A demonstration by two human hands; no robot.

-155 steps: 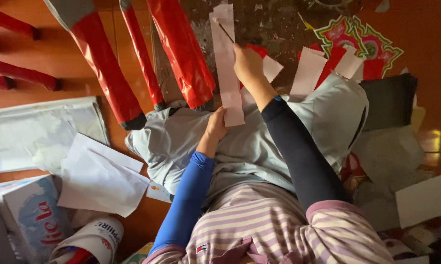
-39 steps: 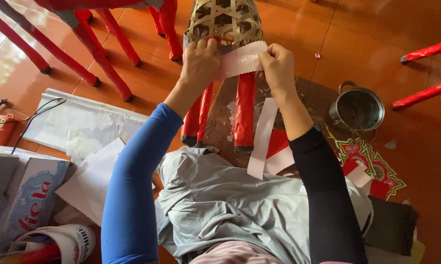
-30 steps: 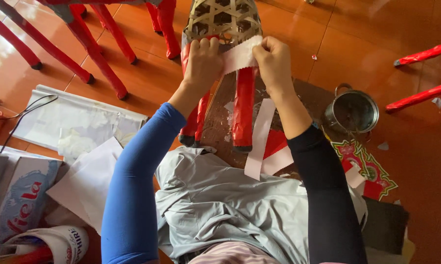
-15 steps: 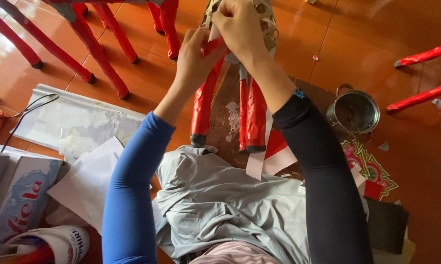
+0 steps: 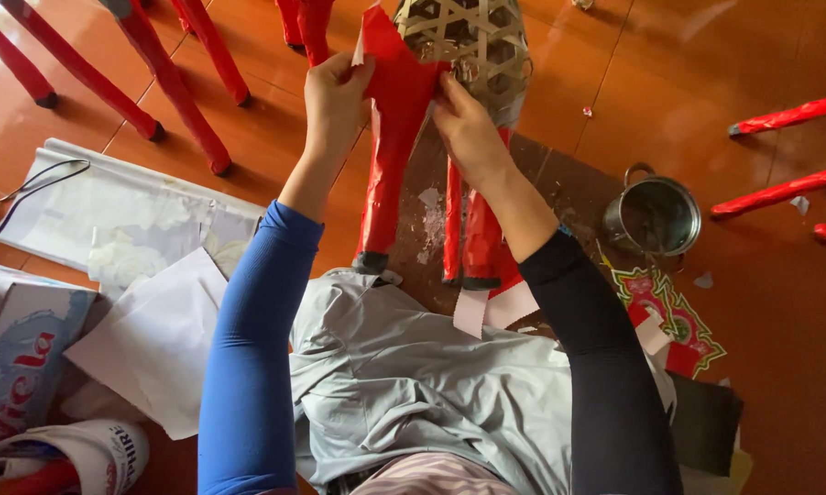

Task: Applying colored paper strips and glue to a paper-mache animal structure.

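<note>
Both my hands are up on the red paper, at the top of a leg of the woven bamboo frame, held over the wooden floor. My left hand pinches the paper's left edge, fingers pressed together; my right hand presses the right edge flat against the frame. The sheet feels thin, light and easy to tear, I'd judge, so I grip near the edge, softly. The frame looks stiff but light. A metal pot sits to the right; whether it holds glue I can't tell
</note>
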